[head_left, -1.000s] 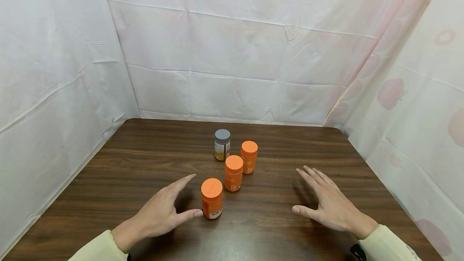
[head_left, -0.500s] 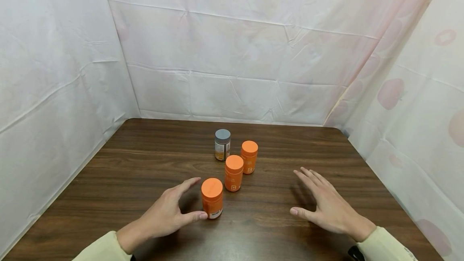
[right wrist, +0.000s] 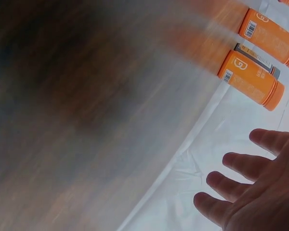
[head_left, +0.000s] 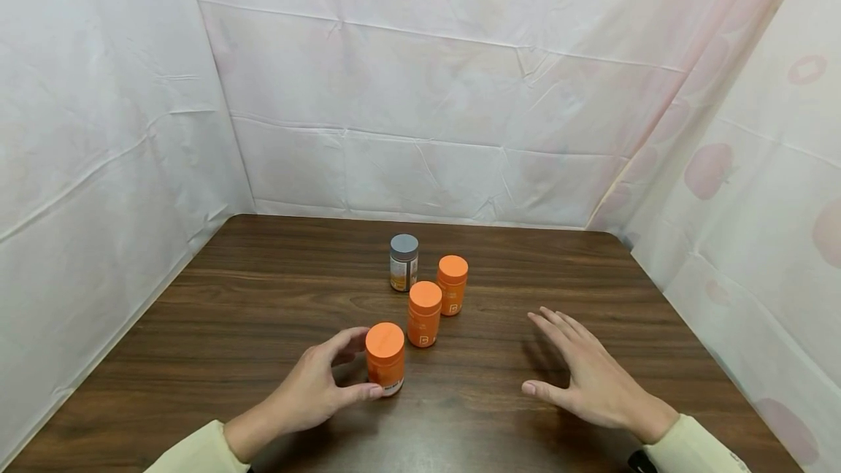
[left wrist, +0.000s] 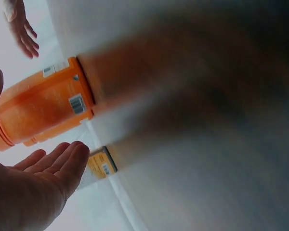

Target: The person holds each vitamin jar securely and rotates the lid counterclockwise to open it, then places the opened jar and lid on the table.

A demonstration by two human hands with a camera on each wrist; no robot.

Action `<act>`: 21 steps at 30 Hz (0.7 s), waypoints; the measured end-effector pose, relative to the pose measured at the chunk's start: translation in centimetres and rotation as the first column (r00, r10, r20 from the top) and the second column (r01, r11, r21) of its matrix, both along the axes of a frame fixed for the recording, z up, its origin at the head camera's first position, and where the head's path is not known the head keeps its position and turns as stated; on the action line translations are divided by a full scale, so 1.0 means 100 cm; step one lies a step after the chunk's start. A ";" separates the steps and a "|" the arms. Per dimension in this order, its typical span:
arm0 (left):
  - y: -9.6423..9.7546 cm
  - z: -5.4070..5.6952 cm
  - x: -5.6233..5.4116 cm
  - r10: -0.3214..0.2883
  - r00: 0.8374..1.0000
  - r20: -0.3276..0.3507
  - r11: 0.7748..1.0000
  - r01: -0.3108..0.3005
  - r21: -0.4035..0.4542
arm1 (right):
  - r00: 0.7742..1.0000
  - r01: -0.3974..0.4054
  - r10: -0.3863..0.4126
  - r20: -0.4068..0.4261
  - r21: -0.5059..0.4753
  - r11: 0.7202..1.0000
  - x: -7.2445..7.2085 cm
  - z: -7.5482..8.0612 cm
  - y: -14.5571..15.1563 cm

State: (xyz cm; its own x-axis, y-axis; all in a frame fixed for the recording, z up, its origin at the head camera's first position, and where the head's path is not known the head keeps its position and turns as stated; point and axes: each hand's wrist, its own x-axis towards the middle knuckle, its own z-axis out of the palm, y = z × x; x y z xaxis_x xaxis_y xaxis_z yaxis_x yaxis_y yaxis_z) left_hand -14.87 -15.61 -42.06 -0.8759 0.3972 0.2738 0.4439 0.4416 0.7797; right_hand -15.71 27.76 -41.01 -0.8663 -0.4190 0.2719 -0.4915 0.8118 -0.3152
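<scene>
My left hand (head_left: pixel 314 385) reaches round the nearest orange bottle (head_left: pixel 385 360), thumb in front of its lower side and fingers behind its left side. In the left wrist view that orange bottle (left wrist: pixel 43 103) stands between thumb and fingers, with a gap showing beside the fingers (left wrist: pixel 62 163). A second orange bottle (head_left: pixel 423 316) is just behind it, and a third orange bottle (head_left: pixel 452 285) farther back. Behind these stands a grey-lidded bottle (head_left: pixel 404 263). Over the right part of the table, my right hand (head_left: pixel 594 378) is spread with nothing in it.
The dark wood-grain table (head_left: pixel 263 276) carries all the bottles upright in a slanting row. White sheets (head_left: pixel 420 93) hang along its back and both sides; the right sheet (head_left: pixel 755 166) has a faint fruit print.
My left hand has moved right and its fingers have bent in round the nearest orange bottle. My right hand has drifted slightly left. The bottles stay in place.
</scene>
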 end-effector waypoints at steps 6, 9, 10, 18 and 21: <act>0.006 -0.001 0.001 0.008 0.997 0.073 0.999 -0.011 0.033 | 1.000 -0.017 0.017 0.004 -0.001 1.000 0.001 -0.001 -0.002; 0.008 -0.001 0.001 0.011 0.995 0.102 1.000 -0.014 0.028 | 0.999 -0.035 0.035 0.000 -0.004 0.999 0.002 -0.001 -0.005; 0.009 -0.001 0.001 0.012 0.994 0.109 1.000 -0.015 0.024 | 0.999 -0.040 0.040 -0.005 -0.005 0.999 0.002 -0.001 -0.005; 0.014 -0.001 0.000 0.036 0.986 0.160 0.999 -0.041 0.033 | 0.999 -0.042 0.041 -0.010 -0.019 0.999 0.005 0.000 -0.010; 0.017 -0.002 -0.001 0.040 0.984 0.173 0.998 -0.048 0.044 | 0.999 -0.043 0.043 -0.011 -0.018 0.999 0.005 0.000 -0.010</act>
State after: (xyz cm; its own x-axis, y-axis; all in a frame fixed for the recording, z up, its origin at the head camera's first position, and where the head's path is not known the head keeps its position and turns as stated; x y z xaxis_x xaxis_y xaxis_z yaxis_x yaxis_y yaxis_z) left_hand -14.96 -13.95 -42.22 -0.9279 0.3474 0.1356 0.2826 0.4178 0.8635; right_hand -15.19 26.73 -41.01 -0.8447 -0.4507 0.2888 -0.5293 0.7839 -0.3246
